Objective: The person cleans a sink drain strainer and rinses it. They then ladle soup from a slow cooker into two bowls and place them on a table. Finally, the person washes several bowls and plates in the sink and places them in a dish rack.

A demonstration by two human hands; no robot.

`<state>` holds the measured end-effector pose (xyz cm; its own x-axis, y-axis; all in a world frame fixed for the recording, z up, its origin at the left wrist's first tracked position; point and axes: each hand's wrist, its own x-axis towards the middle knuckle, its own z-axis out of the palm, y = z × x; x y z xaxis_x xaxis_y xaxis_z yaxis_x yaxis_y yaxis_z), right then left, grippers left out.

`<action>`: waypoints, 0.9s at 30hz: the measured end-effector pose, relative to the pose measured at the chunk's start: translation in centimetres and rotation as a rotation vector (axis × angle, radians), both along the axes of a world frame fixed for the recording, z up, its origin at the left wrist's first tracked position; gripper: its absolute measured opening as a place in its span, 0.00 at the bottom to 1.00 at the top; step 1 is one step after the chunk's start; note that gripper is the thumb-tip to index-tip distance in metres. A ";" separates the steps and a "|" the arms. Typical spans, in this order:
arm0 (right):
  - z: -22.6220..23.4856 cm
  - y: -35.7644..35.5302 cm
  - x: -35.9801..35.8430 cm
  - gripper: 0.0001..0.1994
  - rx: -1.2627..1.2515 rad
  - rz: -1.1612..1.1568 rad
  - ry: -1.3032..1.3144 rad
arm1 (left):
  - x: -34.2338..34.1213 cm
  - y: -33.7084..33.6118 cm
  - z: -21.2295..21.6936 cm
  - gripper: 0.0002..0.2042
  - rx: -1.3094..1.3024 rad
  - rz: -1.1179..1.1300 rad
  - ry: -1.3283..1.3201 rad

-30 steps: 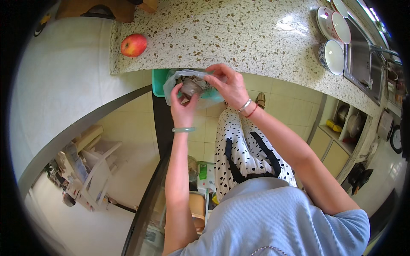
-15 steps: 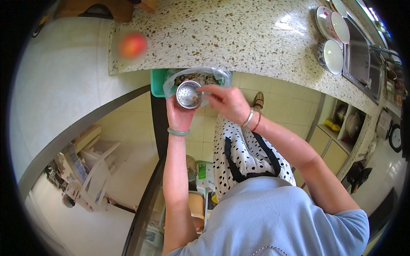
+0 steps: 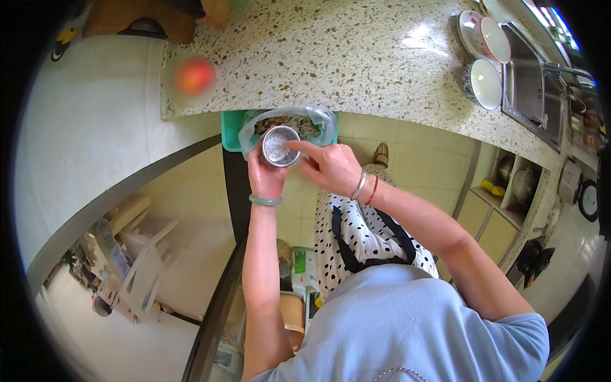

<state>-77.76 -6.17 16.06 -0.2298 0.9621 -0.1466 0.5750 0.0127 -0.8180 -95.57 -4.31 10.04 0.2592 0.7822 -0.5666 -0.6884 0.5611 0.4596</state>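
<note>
My left hand (image 3: 267, 178) is closed around a small perforated metal sink strainer (image 3: 275, 141), tilted so that its inside shows. The index finger of my right hand (image 3: 336, 167) points into the strainer, its tip against the inner wall or the bits there. The right thumb hangs apart below, and the other fingers are loosely curled around nothing. Just beyond the strainer stands a green bin (image 3: 230, 132) lined with a clear plastic bag (image 3: 328, 122). Dark and pale food scraps (image 3: 304, 126) lie inside the bag.
A speckled stone counter (image 3: 305, 57) runs above the bin, with a blurred red object (image 3: 195, 76) near its left corner. Bowls (image 3: 486, 84) and a plate (image 3: 466, 28) stand by the sink (image 3: 527, 70) at the right. A dark-edged glass partition (image 3: 213, 312) lies left of my legs.
My right index finger has gone from the strainer's rim down into it. The strainer has shifted slightly down and left in view, and more of the scraps in the bag now shows.
</note>
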 end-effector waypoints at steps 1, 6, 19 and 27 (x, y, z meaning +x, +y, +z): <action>0.2 0.0 0.3 0.16 0.028 -0.015 0.007 | 0.7 0.1 0.4 0.24 0.033 0.001 -0.002; 1.3 -0.6 1.8 0.13 0.035 0.043 -0.023 | 4.0 0.5 3.8 0.24 0.084 -0.118 0.005; 7.8 -3.2 21.8 0.07 0.005 -0.751 0.376 | 25.4 0.6 11.5 0.23 0.056 -0.362 -0.091; 8.8 -6.1 41.5 0.05 0.181 -0.858 0.158 | 47.0 -0.8 14.2 0.27 -0.034 -0.514 -0.106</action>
<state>-36.23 -12.24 24.86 0.5757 0.8176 -0.0032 0.3267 -0.2337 -0.9158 -48.61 -5.12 24.21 0.6622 0.5201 -0.5395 -0.3619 0.8524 0.3775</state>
